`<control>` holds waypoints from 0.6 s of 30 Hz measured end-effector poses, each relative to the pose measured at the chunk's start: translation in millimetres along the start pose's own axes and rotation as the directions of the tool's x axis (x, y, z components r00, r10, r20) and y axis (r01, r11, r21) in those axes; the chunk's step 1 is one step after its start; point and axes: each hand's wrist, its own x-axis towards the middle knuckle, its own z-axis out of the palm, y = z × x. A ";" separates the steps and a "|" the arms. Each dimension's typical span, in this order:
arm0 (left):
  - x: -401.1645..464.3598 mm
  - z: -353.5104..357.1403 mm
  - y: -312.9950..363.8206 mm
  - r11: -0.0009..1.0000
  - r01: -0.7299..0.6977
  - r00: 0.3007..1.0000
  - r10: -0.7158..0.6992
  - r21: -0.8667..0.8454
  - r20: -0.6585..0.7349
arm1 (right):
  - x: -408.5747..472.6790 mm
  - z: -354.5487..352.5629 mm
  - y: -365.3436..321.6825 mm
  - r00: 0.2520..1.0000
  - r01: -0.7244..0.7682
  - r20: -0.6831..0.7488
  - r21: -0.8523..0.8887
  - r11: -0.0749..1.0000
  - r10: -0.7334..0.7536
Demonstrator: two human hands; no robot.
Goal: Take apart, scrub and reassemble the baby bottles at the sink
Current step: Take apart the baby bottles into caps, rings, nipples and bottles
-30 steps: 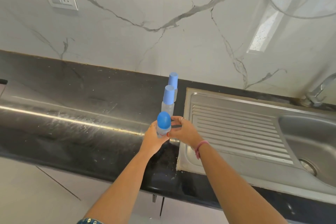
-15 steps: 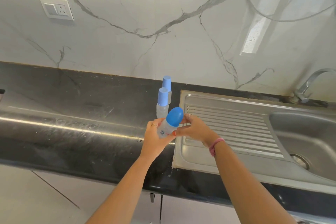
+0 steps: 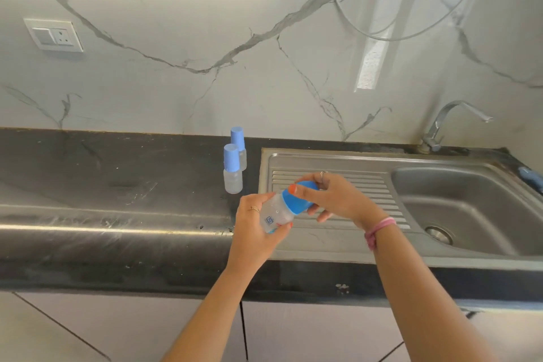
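A clear baby bottle [image 3: 274, 213] with a blue cap [image 3: 296, 200] is tilted to the right above the counter's front edge. My left hand [image 3: 252, 225] grips its clear body from below. My right hand [image 3: 332, 200] grips the blue cap, fingers curled over its top. Two more capped baby bottles stand upright on the black counter: a nearer one [image 3: 232, 169] and a farther one [image 3: 238, 145] just behind it.
A steel sink [image 3: 458, 200] with a ribbed drainboard [image 3: 364, 185] lies to the right, its tap [image 3: 440, 126] at the back. A blue object [image 3: 530, 178] lies at the sink's far right edge. The black counter [image 3: 117, 185] stretches left below a marble wall with a socket [image 3: 53, 35].
The bottle in my hands went from upright to tilted right and shifted toward the drainboard. My right hand moved from the bottle's side onto its cap. The view widened to show the tap.
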 end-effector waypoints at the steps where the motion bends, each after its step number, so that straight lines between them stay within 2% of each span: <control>1: -3.2 1.3 5.0 1.000 0.000 1.000 0.000 -0.001 0.011 | -4.9 -4.4 -1.5 1.000 -0.003 0.000 -0.016 1.000 0.003; 6: -13.1 3.3 23.9 0.999 -0.006 0.998 0.008 -0.032 0.058 | -24.4 -21.9 -5.3 1.000 -0.022 -0.005 -0.088 0.996 0.022; 9: -15.6 2.4 30.8 0.999 0.018 0.989 -0.013 -0.031 0.145 | -34.7 -30.2 -5.1 1.000 0.006 0.008 -0.111 0.994 -0.005; 12: -20.4 2.5 35.5 0.999 0.031 0.975 -0.022 -0.036 0.220 | -45.7 -41.5 -4.3 0.997 0.049 0.065 -0.168 0.985 -0.039; 15: -24.1 2.3 38.1 0.998 0.039 0.974 -0.027 -0.047 0.226 | -54.4 -52.5 -3.9 0.985 0.110 0.150 -0.170 0.979 -0.085; 18: -24.9 3.1 41.4 0.999 0.035 0.972 -0.024 -0.042 0.234 | -59.8 -58.2 -3.7 0.981 0.104 0.177 -0.161 0.982 -0.075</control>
